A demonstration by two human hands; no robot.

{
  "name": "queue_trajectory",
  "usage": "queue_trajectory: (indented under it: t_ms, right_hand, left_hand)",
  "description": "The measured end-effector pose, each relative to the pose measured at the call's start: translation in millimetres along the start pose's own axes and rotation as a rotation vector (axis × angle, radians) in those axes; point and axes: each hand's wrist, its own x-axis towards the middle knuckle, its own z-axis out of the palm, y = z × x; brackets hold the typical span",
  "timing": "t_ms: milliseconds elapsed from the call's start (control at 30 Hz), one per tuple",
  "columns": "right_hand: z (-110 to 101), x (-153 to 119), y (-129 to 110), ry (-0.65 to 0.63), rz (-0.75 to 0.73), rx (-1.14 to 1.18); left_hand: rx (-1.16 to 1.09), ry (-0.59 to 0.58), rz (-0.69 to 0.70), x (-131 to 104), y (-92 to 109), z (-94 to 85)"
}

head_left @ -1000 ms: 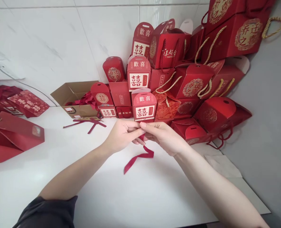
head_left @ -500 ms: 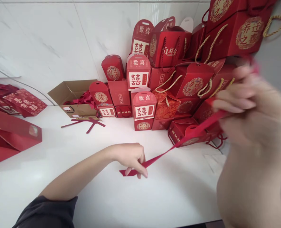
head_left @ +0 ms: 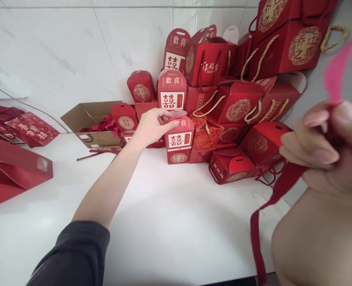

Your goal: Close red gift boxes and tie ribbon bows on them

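Observation:
My left hand [head_left: 154, 125] reaches forward to a small red gift box [head_left: 179, 139] with a white double-happiness panel. The thumb lies on the front of its top flap and the fingers curl behind, pinching it. The box stands upright on another red box. Close to the camera at the right, my right hand [head_left: 321, 143] is closed around a dark red ribbon [head_left: 256, 242]. One short end of the ribbon points up above the fingers, and the long end hangs down in front of the wrist.
Stacked red gift boxes [head_left: 241, 101] with rope handles fill the back right against the tiled wall. An open cardboard box [head_left: 98, 138] holds red ribbons, and some loose strips [head_left: 98, 152] lie before it. More red packaging [head_left: 18, 171] stands at the left on the white table [head_left: 176, 234].
My left hand has let go of the ribbon's lower end and moved up and forward to the gift box. The ribbon, stretched between both hands before, now hangs from my right hand.

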Motion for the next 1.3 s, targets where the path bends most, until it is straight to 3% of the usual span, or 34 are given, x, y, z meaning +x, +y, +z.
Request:
queue_trajectory:
  t_ms: [67,167,233,300,433,500,700,767,867,933,1100,1300]
  right_hand:
    - [10,-2,-2,-0.045,0.021,0.014]
    - [9,-4,0,-0.191,0.085,-0.059]
    - [5,-3,2,-0.351,0.109,-0.127]
    - [3,-1,4,-0.576,0.110,-0.226]
    - [17,3,13,-1.130,0.131,-0.492]
    - [31,3,21,-1.254,0.117,-0.565]
    - [60,3,46,-1.248,0.216,-0.553]
    - [60,3,50,-1.239,0.263,-0.461]
    - [58,5,53,-1.169,0.302,-0.346]
    - [58,7,55,-1.128,0.346,-0.296]
    - [61,11,60,-1.104,0.504,-0.277]
    - [60,15,63,-1.132,0.523,-0.289]
  left_hand:
    - [-0.003,-0.087,0.008,-3,9,-4.8]
    - [-0.033,-0.144,-0.015,-23,31,-30.0]
    - [-0.013,-0.157,-0.061,-43,41,-49.3]
    - [0.013,-0.246,-0.134,-64,43,-61.0]
    - [-0.143,-0.530,-0.325,-97,27,-52.7]
    - [-0.254,-0.559,-0.396,-106,18,-42.6]
    - [-0.531,-0.726,-0.518,-115,16,-37.5]
    - [-0.523,-0.660,-0.463,-118,19,-38.0]
    - [-0.461,-0.460,-0.378,-123,20,-31.7]
    - [-0.458,-0.409,-0.369,-126,19,-23.4]
    - [-0.517,-0.494,-0.415,-125,15,-6.3]
    - [-0.544,-0.535,-0.435,-124,16,-6.7]
